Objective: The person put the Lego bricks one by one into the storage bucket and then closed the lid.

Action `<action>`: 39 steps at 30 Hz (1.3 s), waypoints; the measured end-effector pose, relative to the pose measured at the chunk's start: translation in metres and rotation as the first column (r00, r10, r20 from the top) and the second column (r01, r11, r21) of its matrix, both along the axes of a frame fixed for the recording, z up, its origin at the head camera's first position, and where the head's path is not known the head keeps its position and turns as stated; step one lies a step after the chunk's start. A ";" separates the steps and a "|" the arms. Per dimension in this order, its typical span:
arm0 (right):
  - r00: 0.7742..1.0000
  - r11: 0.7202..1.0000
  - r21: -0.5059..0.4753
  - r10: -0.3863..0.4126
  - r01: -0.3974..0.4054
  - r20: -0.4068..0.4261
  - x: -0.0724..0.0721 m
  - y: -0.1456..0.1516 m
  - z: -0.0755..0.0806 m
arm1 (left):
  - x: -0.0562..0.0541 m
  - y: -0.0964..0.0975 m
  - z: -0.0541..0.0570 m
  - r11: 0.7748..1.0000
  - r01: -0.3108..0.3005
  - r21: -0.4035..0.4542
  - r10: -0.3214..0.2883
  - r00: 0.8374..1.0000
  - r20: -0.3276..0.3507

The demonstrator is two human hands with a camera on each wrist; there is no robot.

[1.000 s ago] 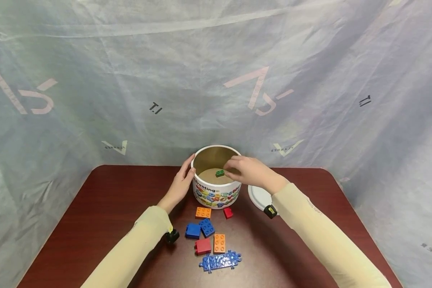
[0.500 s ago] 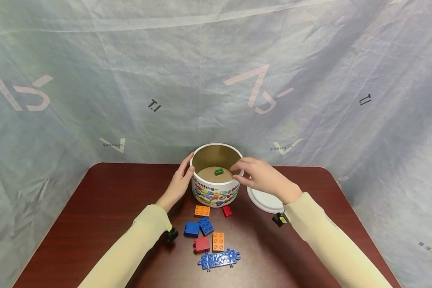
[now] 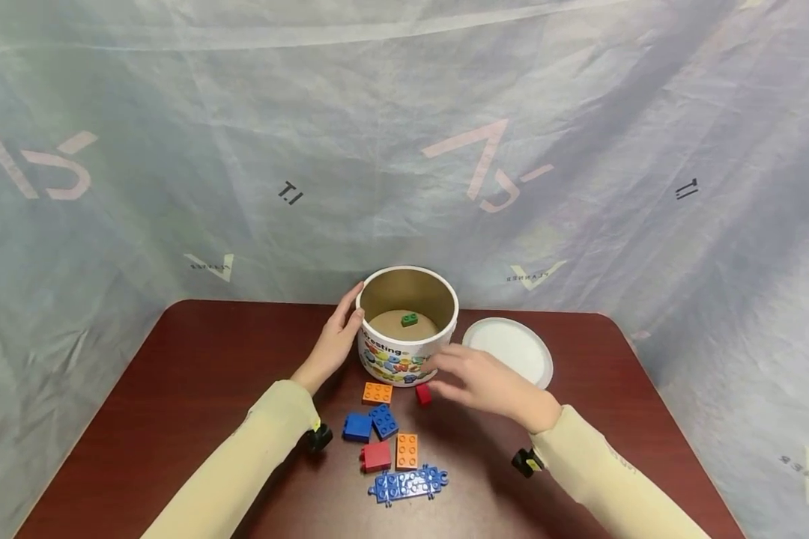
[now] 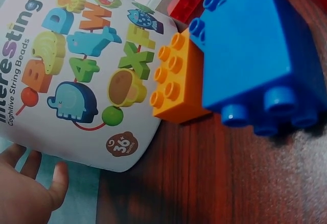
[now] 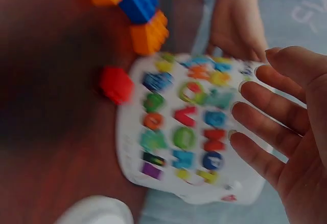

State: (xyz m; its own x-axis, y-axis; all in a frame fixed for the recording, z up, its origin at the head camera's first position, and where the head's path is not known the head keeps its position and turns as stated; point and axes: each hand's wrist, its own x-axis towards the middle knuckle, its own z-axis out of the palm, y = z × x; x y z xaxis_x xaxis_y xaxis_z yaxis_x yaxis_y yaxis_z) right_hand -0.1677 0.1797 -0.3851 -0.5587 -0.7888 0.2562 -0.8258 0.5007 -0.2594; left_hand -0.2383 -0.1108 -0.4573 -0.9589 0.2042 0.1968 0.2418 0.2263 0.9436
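Observation:
A white round bucket (image 3: 389,361) with printed letters and animals stands at the back middle. Inside it lies a small green brick (image 3: 409,320). My left hand (image 3: 333,346) rests against the bucket's left side, fingers extended up to the rim. In the left wrist view its thumb (image 4: 59,185) points upward beside the wall. In front of the bucket, to the right, my right hand (image 3: 480,380) holds nothing, its fingers spread. The fingertips are close to a small red brick (image 3: 423,394) on the table. That red brick (image 5: 116,85) shows apart from the fingers in the right wrist view.
Before the bucket lie orange bricks (image 3: 407,451), blue bricks (image 3: 357,427), a larger red brick (image 3: 376,456) and a blue studded base (image 3: 407,485) with hooked ends. A white lid (image 3: 515,348) lies right of the bucket. A grey sheet (image 3: 350,150) hangs behind the table.
My right hand has come out from over the bucket and down to its front right, near the small red brick. The green brick stays inside the bucket. My left hand keeps its place.

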 end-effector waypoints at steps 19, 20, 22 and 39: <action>0.980 0.974 0.109 0.196 -0.199 0.031 0.032 -0.012 -0.074 | -0.003 0.002 -0.003 1.000 0.008 0.007 -0.009 1.000 0.024; 0.978 0.971 0.117 0.208 -0.210 0.027 0.033 -0.012 -0.075 | -0.003 0.002 -0.003 1.000 0.007 0.005 -0.007 1.000 0.021; 0.975 0.967 0.126 0.219 -0.221 0.026 0.034 -0.013 -0.077 | -0.003 0.001 -0.003 1.000 0.003 -0.001 -0.003 1.000 0.013; 0.987 0.970 0.184 0.158 -0.159 0.022 0.034 -0.011 -0.084 | -0.002 0.001 -0.004 1.000 0.011 0.017 -0.011 1.000 -0.019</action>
State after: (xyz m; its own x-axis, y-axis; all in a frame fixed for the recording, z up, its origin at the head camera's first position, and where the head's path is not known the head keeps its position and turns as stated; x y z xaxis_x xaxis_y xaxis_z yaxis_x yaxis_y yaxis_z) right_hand -0.1341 0.1691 -0.4691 -0.4237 -0.9008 0.0949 -0.8972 0.4030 -0.1807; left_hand -0.2407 -0.1098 -0.4616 -0.9526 0.2114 0.2187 0.2624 0.2076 0.9423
